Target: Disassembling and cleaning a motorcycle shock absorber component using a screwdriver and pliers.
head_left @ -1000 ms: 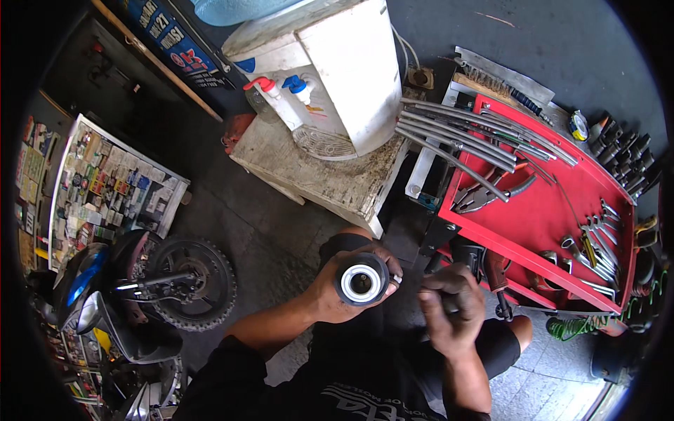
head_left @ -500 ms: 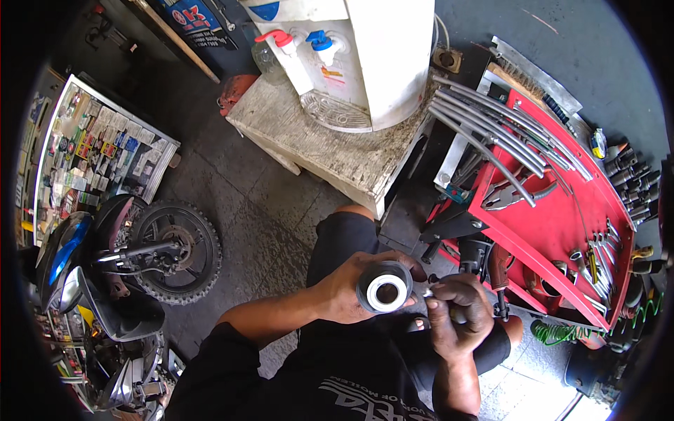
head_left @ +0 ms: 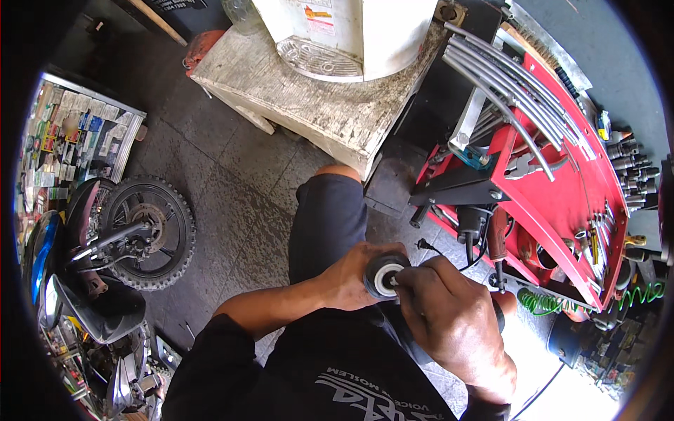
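Note:
My left hand (head_left: 344,281) is wrapped round a dark cylindrical part with a pale ring face (head_left: 382,281) and a round hole in its middle. That face points up toward me. My right hand (head_left: 453,309) is closed in a pinch, its fingertips right at the hole. A small dark piece shows at the fingertips; its kind is too small to make out. Most of the cylinder's body is hidden behind my left hand and fingers. Both hands are in front of my torso, over my lap.
A red tool trolley (head_left: 572,231) with wrenches and grey tubes (head_left: 502,88) stands at the right. Ahead, a white water dispenser (head_left: 400,42) rests on a worn wooden stand (head_left: 281,91). At the left are a motorcycle wheel (head_left: 184,242) and a display case (head_left: 137,140).
My right hand has moved left and up to the cylinder's hole. Before, it pinched a small light-coloured piece beside the cylinder. The left hand keeps its grip. The view has shifted.

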Demonstrator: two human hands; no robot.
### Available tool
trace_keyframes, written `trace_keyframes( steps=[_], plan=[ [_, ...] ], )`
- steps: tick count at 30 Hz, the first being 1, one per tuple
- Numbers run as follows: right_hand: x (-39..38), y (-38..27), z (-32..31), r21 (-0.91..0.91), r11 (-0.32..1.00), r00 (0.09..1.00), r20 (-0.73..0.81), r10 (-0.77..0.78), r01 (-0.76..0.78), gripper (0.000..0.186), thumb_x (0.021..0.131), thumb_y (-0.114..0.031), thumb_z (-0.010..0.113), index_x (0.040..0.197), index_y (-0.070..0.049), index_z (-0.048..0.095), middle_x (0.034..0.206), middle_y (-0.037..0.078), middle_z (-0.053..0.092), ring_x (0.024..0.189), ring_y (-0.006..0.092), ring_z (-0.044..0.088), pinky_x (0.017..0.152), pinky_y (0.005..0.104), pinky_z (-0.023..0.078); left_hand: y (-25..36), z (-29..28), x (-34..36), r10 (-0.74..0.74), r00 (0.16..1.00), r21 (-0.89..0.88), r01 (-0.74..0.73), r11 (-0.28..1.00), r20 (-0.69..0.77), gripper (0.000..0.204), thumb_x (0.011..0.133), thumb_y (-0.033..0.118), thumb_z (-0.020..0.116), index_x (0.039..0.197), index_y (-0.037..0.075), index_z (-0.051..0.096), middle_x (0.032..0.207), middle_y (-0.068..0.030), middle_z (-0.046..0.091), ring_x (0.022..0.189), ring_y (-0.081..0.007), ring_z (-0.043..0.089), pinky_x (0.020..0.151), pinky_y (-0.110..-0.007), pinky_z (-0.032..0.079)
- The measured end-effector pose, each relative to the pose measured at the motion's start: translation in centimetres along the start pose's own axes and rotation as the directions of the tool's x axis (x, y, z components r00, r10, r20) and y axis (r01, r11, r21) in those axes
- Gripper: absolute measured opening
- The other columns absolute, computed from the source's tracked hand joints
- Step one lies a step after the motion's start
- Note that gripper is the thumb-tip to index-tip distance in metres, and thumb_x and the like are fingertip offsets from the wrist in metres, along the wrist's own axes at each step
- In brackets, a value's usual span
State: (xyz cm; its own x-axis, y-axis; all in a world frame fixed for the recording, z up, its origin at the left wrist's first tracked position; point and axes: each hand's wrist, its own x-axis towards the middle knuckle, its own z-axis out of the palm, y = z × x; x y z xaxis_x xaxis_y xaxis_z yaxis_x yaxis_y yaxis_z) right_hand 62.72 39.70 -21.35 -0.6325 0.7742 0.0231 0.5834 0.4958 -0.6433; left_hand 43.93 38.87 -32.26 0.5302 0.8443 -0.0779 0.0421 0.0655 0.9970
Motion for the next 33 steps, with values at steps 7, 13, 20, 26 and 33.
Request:
trace_keyframes(
  steps=[7, 13, 20, 26, 33],
  plan=[
    [-2.8, 0.7, 0.9, 0.223, 0.939, 0.951, -0.104, 0.291, -0.263, 0.03, 0.08, 0.001, 0.079, 0.105, -0.001, 0.062, 0.075, 0.011, 0.062, 0.064, 0.0196, 0.065, 0.053, 0.0323, 0.052, -1.3, 0.0, -0.6, 0.0, 0.996, 0.014, 0.001, 1.0, -0.091, 0.027, 0.082, 0.018, 0.082, 0.087, 0.004, 0.058, 0.074, -0.0068, 0.064, 0.07, -0.0114, 0.062, 0.066, -0.032, 0.05],
    [-8.2, 3.6, 5.2, 0.967, 0.245, 0.648, -0.145, 0.748, -0.067, 0.024, 0.096, -0.02, 0.066, 0.11, -0.004, 0.054, 0.063, 0.001, 0.044, 0.046, 0.0093, 0.043, 0.038, 0.0243, 0.039, -2.8, -0.3, -1.0, -0.039, 0.996, 0.056, 0.043, 0.997, -0.077, 0.031, 0.083, 0.02, 0.083, 0.082, 0.004, 0.057, 0.069, -0.0065, 0.059, 0.06, -0.0127, 0.057, 0.058, -0.033, 0.046],
    [-11.9, 2.4, 11.3, 0.971, -0.209, 0.532, 0.239, 0.812, -0.118, 0.02, 0.095, -0.009, 0.064, 0.111, 0.0, 0.057, 0.081, 0.008, 0.061, 0.07, 0.0153, 0.059, 0.066, 0.031, 0.052, -3.7, -0.2, -0.7, 0.001, 0.994, 0.057, 0.005, 0.998, -0.111, 0.029, 0.083, 0.014, 0.083, 0.078, 0.004, 0.056, 0.069, -0.0047, 0.059, 0.059, -0.0134, 0.057, 0.057, -0.031, 0.046],
    [-12.2, 1.2, 7.4, 0.818, 0.267, 0.553, 0.074, 0.83, -0.51, 0.032, 0.096, -0.026, 0.068, 0.107, 0.004, 0.062, 0.094, 0.014, 0.065, 0.08, 0.0192, 0.064, 0.072, 0.0315, 0.053, -3.7, -0.3, -0.5, 0.035, 0.988, 0.109, -0.019, 0.994, -0.148, 0.027, 0.086, 0.015, 0.081, 0.08, 0.003, 0.057, 0.069, -0.0066, 0.06, 0.058, -0.0169, 0.057, 0.057, -0.032, 0.046],
    [-10.2, -1.0, 6.1, 0.681, 0.732, 0.534, -0.627, 0.567, 0.022, 0.043, 0.088, -0.033, 0.077, 0.098, -0.004, 0.048, 0.094, 0.02, 0.061, 0.068, 0.0273, 0.067, 0.052, 0.0364, 0.063, -3.8, 0.4, -0.8, -0.029, 0.992, 0.174, 0.05, 0.983, -0.124, 0.029, 0.086, 0.018, 0.081, 0.078, 0.003, 0.058, 0.068, -0.007, 0.06, 0.056, -0.0191, 0.057, 0.055, -0.033, 0.046]
  ],
)
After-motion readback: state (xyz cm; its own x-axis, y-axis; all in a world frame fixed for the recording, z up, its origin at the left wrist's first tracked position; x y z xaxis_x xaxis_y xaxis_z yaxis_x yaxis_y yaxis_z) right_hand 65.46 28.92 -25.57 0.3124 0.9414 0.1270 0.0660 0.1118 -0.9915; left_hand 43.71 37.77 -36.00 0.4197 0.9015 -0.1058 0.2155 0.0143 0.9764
